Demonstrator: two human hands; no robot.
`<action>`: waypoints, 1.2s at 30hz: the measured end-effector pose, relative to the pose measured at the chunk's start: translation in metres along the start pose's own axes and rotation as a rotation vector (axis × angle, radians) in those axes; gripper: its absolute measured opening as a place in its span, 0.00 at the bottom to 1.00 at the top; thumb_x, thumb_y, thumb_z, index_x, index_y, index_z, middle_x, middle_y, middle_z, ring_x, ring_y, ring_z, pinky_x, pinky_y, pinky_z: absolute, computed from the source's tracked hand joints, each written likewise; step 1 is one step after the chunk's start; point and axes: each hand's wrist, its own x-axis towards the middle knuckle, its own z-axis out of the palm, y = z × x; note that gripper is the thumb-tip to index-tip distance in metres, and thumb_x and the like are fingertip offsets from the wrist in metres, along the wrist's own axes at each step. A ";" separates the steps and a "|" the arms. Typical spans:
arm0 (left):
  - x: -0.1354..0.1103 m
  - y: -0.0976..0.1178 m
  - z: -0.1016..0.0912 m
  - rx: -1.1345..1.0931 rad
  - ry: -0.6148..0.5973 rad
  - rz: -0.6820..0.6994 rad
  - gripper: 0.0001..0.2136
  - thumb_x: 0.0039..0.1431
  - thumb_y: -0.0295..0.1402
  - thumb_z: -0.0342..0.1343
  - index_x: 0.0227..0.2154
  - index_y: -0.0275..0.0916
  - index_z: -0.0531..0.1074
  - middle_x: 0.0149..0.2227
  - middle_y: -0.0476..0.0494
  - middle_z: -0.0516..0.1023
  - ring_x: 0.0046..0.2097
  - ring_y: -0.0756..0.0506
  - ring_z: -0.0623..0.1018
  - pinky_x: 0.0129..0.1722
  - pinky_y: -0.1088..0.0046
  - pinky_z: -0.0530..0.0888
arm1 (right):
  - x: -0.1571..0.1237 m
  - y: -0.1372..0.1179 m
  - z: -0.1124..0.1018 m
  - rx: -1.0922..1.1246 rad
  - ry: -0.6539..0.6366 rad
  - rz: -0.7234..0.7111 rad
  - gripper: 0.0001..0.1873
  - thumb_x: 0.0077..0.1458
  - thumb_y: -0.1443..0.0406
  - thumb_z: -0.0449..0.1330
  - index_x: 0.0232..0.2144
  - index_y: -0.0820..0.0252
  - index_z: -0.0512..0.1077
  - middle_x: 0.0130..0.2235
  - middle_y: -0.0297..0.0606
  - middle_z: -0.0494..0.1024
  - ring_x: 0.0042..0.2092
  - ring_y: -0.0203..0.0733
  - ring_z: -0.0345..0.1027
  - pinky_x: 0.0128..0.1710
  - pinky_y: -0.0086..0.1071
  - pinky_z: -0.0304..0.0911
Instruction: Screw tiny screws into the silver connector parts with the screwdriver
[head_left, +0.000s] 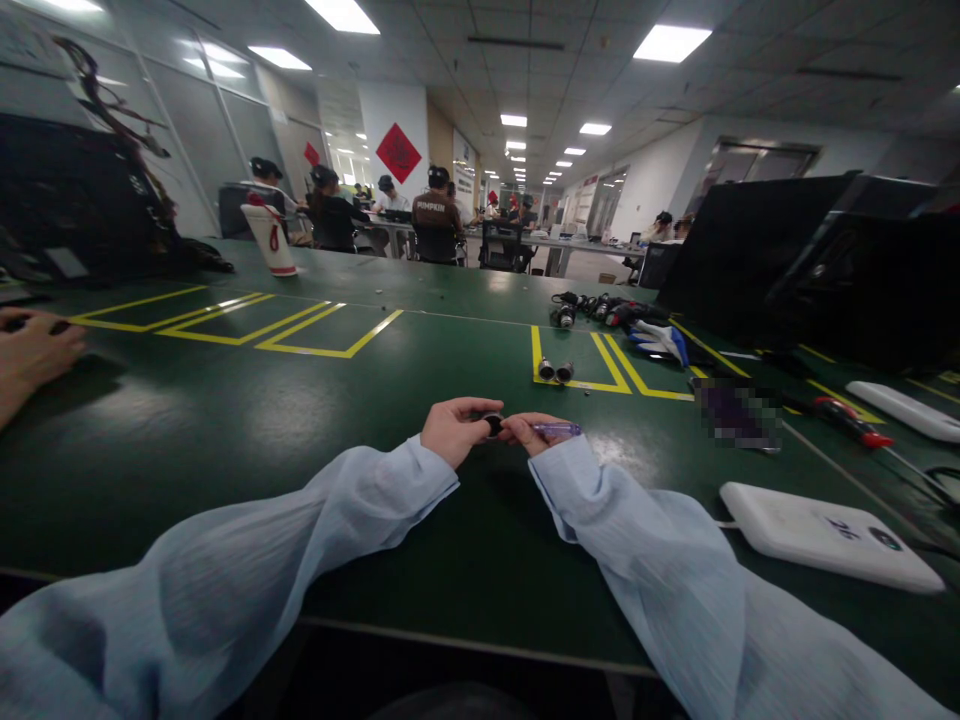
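My left hand [456, 430] is closed, pinching a small round black part with a silvery rim [493, 424] between thumb and fingers. Close against its right side is my right hand [523, 432], also closed, with the fingertips at that part. A slim tool with a clear purple handle [556, 429] lies in my right hand, its handle pointing right; its tip is hidden by the fingers. Both hands are just over the green table [360, 410]. Beyond them, two short metal cylinders [555, 371] stand inside a yellow-taped outline.
A phone-like blurred object [739, 415], a red-black screwdriver [851, 420] and a white device [829, 535] lie to the right. Cables with metal parts [592, 308] and a glove [660, 342] are farther back. Another person's hand [34, 355] rests at far left; a paper cup [270, 238] stands behind.
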 end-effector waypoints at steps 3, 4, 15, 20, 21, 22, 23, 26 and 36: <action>0.000 0.001 0.001 0.004 0.014 -0.005 0.13 0.35 0.20 0.57 0.30 0.30 0.74 0.26 0.44 0.77 0.27 0.50 0.76 0.30 0.74 0.75 | -0.001 -0.003 0.001 -0.011 -0.001 0.024 0.18 0.44 0.52 0.56 0.26 0.63 0.74 0.22 0.40 0.76 0.23 0.38 0.68 0.25 0.31 0.65; 0.000 0.001 0.001 0.007 0.018 -0.001 0.13 0.35 0.19 0.57 0.30 0.30 0.74 0.26 0.44 0.77 0.27 0.50 0.76 0.30 0.74 0.75 | -0.001 -0.003 0.001 -0.016 -0.001 0.028 0.18 0.44 0.53 0.56 0.25 0.63 0.74 0.22 0.40 0.76 0.23 0.38 0.68 0.24 0.31 0.65; 0.001 -0.003 0.000 -0.048 -0.033 -0.048 0.15 0.34 0.17 0.53 0.30 0.32 0.74 0.29 0.43 0.77 0.31 0.47 0.76 0.33 0.70 0.75 | -0.002 -0.004 0.002 -0.138 0.011 -0.016 0.16 0.45 0.54 0.55 0.23 0.61 0.74 0.23 0.40 0.76 0.25 0.40 0.69 0.27 0.33 0.66; 0.004 -0.005 0.000 -0.099 -0.059 -0.059 0.14 0.35 0.18 0.53 0.29 0.32 0.74 0.28 0.43 0.77 0.31 0.47 0.76 0.33 0.70 0.75 | -0.001 -0.003 0.001 -0.108 0.007 0.041 0.19 0.44 0.52 0.54 0.24 0.62 0.73 0.22 0.41 0.75 0.24 0.40 0.69 0.26 0.34 0.66; 0.004 -0.005 0.001 -0.104 -0.065 -0.055 0.14 0.35 0.18 0.54 0.29 0.31 0.74 0.28 0.43 0.77 0.30 0.47 0.76 0.33 0.69 0.75 | -0.001 -0.003 0.001 -0.101 0.008 0.045 0.19 0.44 0.52 0.54 0.24 0.62 0.73 0.22 0.40 0.75 0.24 0.40 0.69 0.26 0.34 0.66; 0.004 -0.006 0.001 -0.105 -0.071 -0.051 0.14 0.35 0.19 0.54 0.30 0.31 0.74 0.28 0.43 0.77 0.30 0.47 0.76 0.33 0.69 0.75 | -0.001 -0.003 0.001 -0.093 0.008 0.046 0.19 0.44 0.52 0.54 0.24 0.62 0.73 0.21 0.40 0.75 0.24 0.40 0.69 0.26 0.33 0.66; 0.004 -0.006 0.001 -0.107 -0.074 -0.046 0.13 0.35 0.20 0.55 0.30 0.31 0.74 0.28 0.43 0.77 0.30 0.47 0.77 0.33 0.69 0.75 | -0.002 -0.003 0.001 -0.085 0.007 0.045 0.19 0.44 0.52 0.54 0.24 0.62 0.73 0.21 0.40 0.75 0.24 0.39 0.69 0.26 0.33 0.66; 0.004 -0.006 0.001 -0.108 -0.072 -0.042 0.13 0.35 0.20 0.56 0.30 0.31 0.73 0.29 0.43 0.77 0.30 0.47 0.77 0.33 0.70 0.75 | -0.002 -0.005 0.001 -0.077 0.000 0.035 0.18 0.45 0.52 0.55 0.23 0.62 0.73 0.21 0.40 0.76 0.24 0.38 0.69 0.25 0.31 0.66; 0.002 -0.006 0.001 -0.096 -0.069 -0.034 0.13 0.36 0.17 0.54 0.30 0.31 0.74 0.31 0.42 0.78 0.28 0.48 0.77 0.31 0.71 0.76 | -0.005 -0.010 0.003 0.005 0.003 0.034 0.16 0.46 0.55 0.56 0.25 0.63 0.73 0.21 0.38 0.76 0.22 0.36 0.68 0.24 0.29 0.66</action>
